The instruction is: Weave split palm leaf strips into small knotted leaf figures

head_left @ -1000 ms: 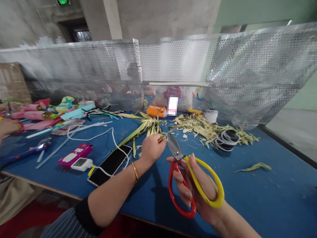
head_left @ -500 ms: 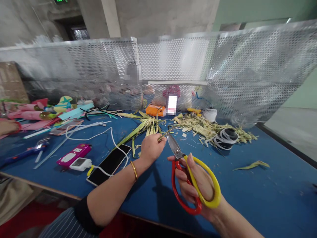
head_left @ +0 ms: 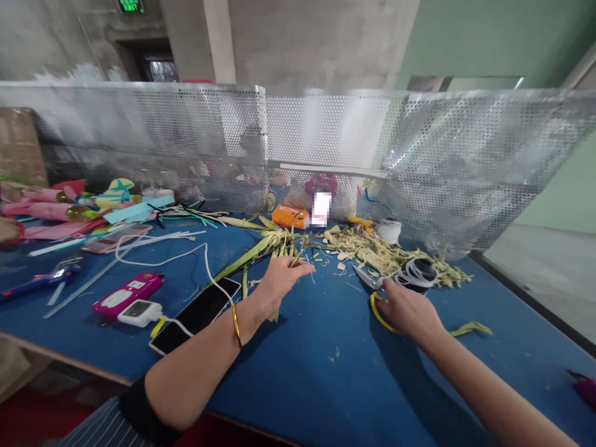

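My left hand (head_left: 279, 278) is closed in a pinch around a bundle of pale green, dry-looking corn husks (head_left: 265, 248), whose long leaves spread out to the left and hang below the fingers. Over to the right, my right hand (head_left: 412, 310) has its fingers on a pair of scissors (head_left: 382, 313) low at the blue table. The metal blades point to the upper left, toward the husk scraps. Most of the handle is covered by the hand; part of the yellow loop shows. Just behind this hand sits a dark spool (head_left: 421, 273) wound with white cord.
Husk scraps (head_left: 377, 248) are heaped at the back right. A phone (head_left: 195, 316), a purple device (head_left: 128, 292) and a white cable (head_left: 162, 261) lie at left. An orange pack (head_left: 289, 217) stands before the perforated metal screen (head_left: 321, 136). Another person's hand (head_left: 8, 231) shows at far left.
My right hand has moved right and away from the husks with the scissors, turned palm down and lowered toward the table. My left hand still grips the husks. The view has shifted slightly.
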Tool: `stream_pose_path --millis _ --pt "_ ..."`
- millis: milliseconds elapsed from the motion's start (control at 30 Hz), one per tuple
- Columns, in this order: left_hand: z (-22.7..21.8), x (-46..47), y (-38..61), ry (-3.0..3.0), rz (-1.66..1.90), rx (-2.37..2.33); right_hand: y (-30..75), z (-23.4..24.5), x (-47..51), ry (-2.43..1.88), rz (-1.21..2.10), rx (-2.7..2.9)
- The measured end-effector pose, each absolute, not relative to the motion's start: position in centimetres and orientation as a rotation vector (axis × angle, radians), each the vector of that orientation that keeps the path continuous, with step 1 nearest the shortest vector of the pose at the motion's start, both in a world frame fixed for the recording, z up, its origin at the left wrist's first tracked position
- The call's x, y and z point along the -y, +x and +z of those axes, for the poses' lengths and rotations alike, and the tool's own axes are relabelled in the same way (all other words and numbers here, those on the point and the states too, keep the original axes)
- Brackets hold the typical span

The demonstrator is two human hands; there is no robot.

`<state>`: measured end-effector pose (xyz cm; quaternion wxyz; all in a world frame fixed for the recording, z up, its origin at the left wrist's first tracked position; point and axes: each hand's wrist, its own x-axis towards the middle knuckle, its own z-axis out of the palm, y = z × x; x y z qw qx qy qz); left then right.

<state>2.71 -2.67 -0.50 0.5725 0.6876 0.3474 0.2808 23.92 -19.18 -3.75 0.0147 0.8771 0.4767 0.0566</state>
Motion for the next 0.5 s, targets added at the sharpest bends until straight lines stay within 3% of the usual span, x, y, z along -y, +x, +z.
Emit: stream_pose_path --millis 167,200,333,400,500 --pt "-0.3 3.8 4.6 1.319 0.384 -0.644 23.1 -1.9 17.1 2.848 0.273 -1.869" --pt "-0.3 4.2 5.1 1.302 0.387 -0.646 22.6 -1.4 16.5 2.971 0.108 -2.056" --pt "-0.5 5.4 6.6 1.245 0.443 -0.673 19.9 -1.1 14.4 3.152 -1.451 -2.233" --pt "-1.1 5.6 6.9 1.202 0.442 -0.668 19.1 -1.9 14.0 3.173 -1.774 -2.156" --pt "-2.3 5.3 7.0 1.155 0.392 -0.662 19.7 -3.2 14.0 3.201 -1.815 -2.182"
